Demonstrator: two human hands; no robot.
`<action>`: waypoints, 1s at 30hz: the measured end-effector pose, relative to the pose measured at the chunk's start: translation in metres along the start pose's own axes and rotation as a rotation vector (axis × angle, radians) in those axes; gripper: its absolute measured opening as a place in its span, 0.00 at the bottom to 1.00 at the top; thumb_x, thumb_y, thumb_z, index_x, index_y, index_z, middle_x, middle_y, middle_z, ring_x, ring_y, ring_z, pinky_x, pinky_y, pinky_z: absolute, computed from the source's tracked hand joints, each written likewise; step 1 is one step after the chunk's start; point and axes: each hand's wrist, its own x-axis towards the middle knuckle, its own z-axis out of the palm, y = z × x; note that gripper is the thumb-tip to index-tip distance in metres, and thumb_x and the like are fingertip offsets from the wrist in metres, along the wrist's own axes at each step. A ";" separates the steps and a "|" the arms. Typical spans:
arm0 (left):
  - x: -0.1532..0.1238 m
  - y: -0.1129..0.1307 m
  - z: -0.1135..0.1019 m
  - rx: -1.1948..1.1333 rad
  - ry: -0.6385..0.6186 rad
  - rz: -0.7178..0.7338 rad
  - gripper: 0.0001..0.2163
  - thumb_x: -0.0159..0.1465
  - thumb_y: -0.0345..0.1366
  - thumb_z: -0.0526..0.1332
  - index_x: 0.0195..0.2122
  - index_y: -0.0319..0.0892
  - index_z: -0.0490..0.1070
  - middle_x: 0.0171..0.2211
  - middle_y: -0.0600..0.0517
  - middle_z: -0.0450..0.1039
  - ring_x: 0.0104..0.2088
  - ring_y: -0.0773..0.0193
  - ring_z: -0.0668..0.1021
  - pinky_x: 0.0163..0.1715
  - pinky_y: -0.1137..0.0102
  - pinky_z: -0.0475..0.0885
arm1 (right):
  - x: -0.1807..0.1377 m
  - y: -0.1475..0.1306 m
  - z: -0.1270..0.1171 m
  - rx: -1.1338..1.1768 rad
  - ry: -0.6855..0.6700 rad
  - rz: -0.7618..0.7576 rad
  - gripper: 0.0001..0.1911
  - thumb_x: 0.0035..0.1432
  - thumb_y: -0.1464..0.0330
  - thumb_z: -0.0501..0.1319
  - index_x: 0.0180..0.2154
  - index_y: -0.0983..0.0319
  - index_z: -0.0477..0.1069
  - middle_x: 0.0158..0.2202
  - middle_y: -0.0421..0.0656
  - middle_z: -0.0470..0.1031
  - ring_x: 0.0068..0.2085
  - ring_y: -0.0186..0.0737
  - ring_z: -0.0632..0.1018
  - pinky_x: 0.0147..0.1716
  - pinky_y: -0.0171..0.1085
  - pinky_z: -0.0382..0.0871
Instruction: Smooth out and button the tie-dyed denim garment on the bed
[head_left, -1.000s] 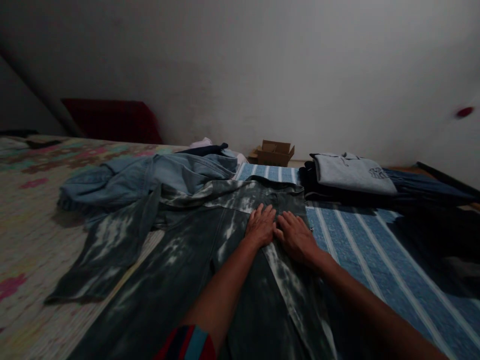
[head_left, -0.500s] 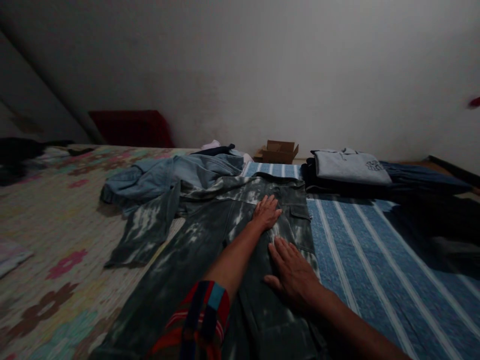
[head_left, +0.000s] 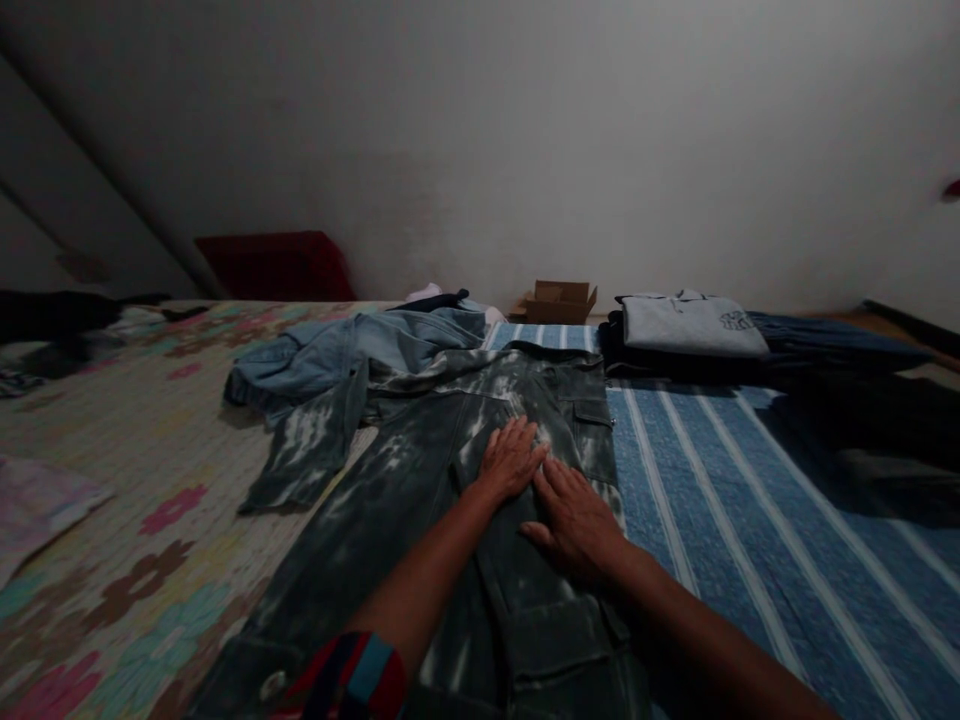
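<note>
A dark grey-green denim jacket (head_left: 420, 470) with pale bleached streaks lies spread out before me. Its left sleeve reaches out to the side, while its right side is folded over toward the middle. My left hand (head_left: 513, 458) lies flat on the upper middle of the jacket, fingers stretched out. Just beside it, my right hand (head_left: 576, 518) also presses flat on the folded part, its fingertips close to or touching the left hand. Neither hand grips anything.
A light blue denim garment (head_left: 315, 360) lies crumpled behind the sleeve. A folded grey sweatshirt (head_left: 690, 325) tops a dark pile at the back right, near folded dark blue clothes (head_left: 832, 345). An open cardboard box (head_left: 561, 302) stands by the wall. Floral and blue striped covers (head_left: 675, 480) lie beneath.
My left hand has slid back toward me and come up against my right hand. The right hand has moved slightly left and up. The view has shifted a little.
</note>
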 end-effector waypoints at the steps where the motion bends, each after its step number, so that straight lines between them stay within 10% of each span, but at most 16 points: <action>1: 0.001 -0.001 0.002 0.014 0.008 0.003 0.27 0.70 0.48 0.40 0.65 0.39 0.52 0.68 0.43 0.47 0.67 0.53 0.49 0.63 0.54 0.48 | -0.002 -0.002 -0.004 0.005 -0.009 0.001 0.38 0.59 0.54 0.58 0.63 0.71 0.55 0.66 0.59 0.51 0.66 0.55 0.54 0.63 0.51 0.50; 17: -0.006 0.010 -0.003 -0.015 -0.033 -0.033 0.30 0.69 0.52 0.39 0.66 0.40 0.50 0.68 0.44 0.44 0.68 0.55 0.47 0.64 0.55 0.46 | -0.040 -0.030 -0.021 0.069 -0.255 -0.081 0.35 0.64 0.49 0.48 0.64 0.64 0.54 0.68 0.55 0.47 0.67 0.55 0.47 0.64 0.54 0.42; 30: -0.058 -0.006 -0.006 0.119 -0.033 -0.180 0.33 0.68 0.56 0.40 0.67 0.38 0.50 0.69 0.42 0.40 0.68 0.51 0.43 0.64 0.55 0.42 | -0.044 -0.025 -0.019 0.111 -0.288 -0.151 0.54 0.47 0.35 0.53 0.66 0.61 0.50 0.68 0.61 0.40 0.67 0.63 0.42 0.62 0.60 0.37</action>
